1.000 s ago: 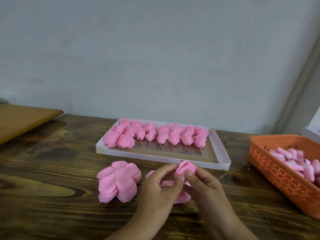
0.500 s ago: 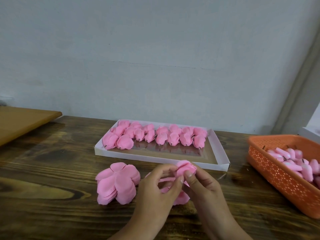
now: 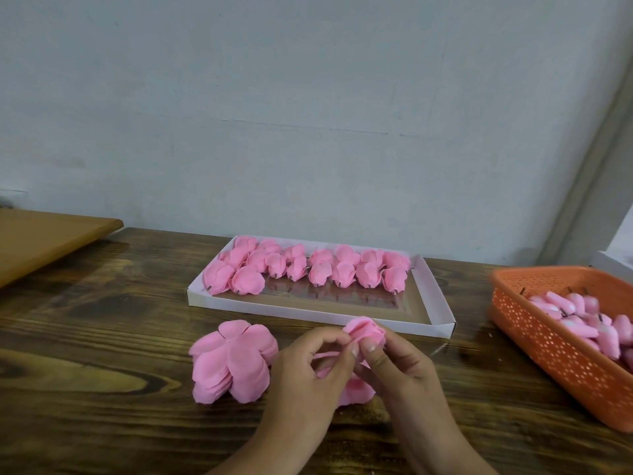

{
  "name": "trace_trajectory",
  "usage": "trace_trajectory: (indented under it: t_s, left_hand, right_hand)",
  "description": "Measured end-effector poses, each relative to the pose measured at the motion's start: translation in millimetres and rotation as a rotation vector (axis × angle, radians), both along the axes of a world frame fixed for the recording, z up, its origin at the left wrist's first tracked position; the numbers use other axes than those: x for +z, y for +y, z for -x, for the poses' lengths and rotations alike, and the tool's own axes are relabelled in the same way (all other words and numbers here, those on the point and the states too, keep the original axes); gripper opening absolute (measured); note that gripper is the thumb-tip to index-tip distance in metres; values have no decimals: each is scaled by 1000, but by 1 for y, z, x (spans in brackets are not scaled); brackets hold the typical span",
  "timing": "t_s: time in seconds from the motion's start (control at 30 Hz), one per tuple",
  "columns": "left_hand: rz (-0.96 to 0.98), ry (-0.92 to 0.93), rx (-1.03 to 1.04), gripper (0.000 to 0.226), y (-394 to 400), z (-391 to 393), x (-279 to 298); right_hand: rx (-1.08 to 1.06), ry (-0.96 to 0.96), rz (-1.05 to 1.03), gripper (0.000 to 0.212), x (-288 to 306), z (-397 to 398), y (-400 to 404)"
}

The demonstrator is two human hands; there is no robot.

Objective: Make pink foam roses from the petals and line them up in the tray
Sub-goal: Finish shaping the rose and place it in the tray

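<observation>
- Pinching with both hands, the person works a half-made rose (image 3: pixel 364 329) held just above the table (image 3: pixel 85 389); since a second ago the hands have barely shifted, and the petal wrap sits a little tighter round the bud.
- Well off to the left of the left hand lies a tan board (image 3: pixel 41 238), not part of the work.
- Just left of the left hand sits the stack of loose petals (image 3: pixel 233 361), fanned like a flower and untouched over this second.
- The left hand (image 3: pixel 308 368) has thumb and forefinger curled and closed on the rose's near edge.
- Below and between the two hands a few more petals (image 3: pixel 356 389) lie on the wood, partly hidden.
- The right hand (image 3: pixel 397 361) pinches the rose from its own side, thumb tip beside the left forefinger.
- Beyond both hands is the tray (image 3: pixel 442 329), its far half holding rows of finished roses (image 3: pixel 308 267) and its near half bare, so the lining-up looks roughly half done.
- Well to the right of the right hand stands the orange basket (image 3: pixel 548 351) of pink buds on stems (image 3: pixel 582 320).
- This rose likely needs further wrapping before it joins the rows.
</observation>
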State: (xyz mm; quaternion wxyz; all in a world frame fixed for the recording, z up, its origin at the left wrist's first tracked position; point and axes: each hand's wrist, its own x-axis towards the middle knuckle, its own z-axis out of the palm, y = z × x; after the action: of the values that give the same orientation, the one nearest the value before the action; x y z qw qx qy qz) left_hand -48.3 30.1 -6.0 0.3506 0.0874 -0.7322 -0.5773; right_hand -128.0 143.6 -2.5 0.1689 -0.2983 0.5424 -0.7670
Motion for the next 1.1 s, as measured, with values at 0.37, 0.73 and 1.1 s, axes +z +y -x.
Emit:
trace_trajectory:
  t_s: [0.37, 0.73, 1.1]
  left_hand:
    - [11, -19, 15, 11, 2, -1, 1]
    - [87, 10, 87, 7, 0, -3, 6]
    - [-220, -31, -69, 34, -11, 0, 14]
  right_hand:
    - [17, -26, 15, 26, -2, 1, 1]
    - [-20, 11, 43, 21, -4, 1, 0]
    - [24, 10, 14, 32, -6, 4, 2]
